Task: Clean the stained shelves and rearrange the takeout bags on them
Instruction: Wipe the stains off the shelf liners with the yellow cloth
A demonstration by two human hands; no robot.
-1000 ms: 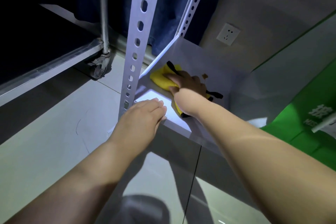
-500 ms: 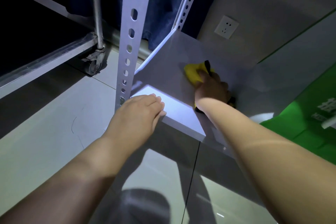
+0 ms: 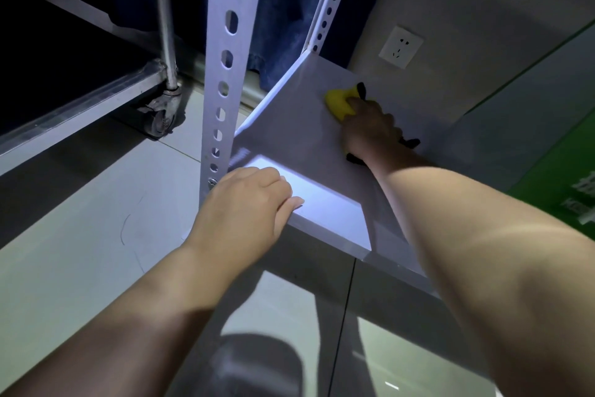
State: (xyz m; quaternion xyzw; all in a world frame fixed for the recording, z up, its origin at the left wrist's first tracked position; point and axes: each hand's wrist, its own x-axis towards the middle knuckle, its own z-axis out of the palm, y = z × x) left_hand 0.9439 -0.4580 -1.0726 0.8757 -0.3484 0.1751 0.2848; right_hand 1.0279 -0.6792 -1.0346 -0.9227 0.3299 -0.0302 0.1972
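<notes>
A low white metal shelf (image 3: 289, 126) juts out from perforated uprights. My right hand (image 3: 370, 126) presses a yellow cloth with black trim (image 3: 338, 100) onto the shelf's far part, fingers curled over it. The cloth's black ends stick out beside my wrist. My left hand (image 3: 248, 206) rests on the shelf's front left corner, fingers bent over the edge beside the front upright (image 3: 225, 74). A green takeout bag (image 3: 560, 177) with white lettering stands at the right edge, partly cut off.
A wall socket (image 3: 401, 47) sits on the grey wall behind the shelf. A metal cart with a caster wheel (image 3: 161, 116) stands at the left on the tiled floor. A dark blue curtain (image 3: 283, 10) hangs behind the uprights.
My right hand has slid the yellow cloth from the shelf's left side toward the back right. The left hand has stayed on the front corner.
</notes>
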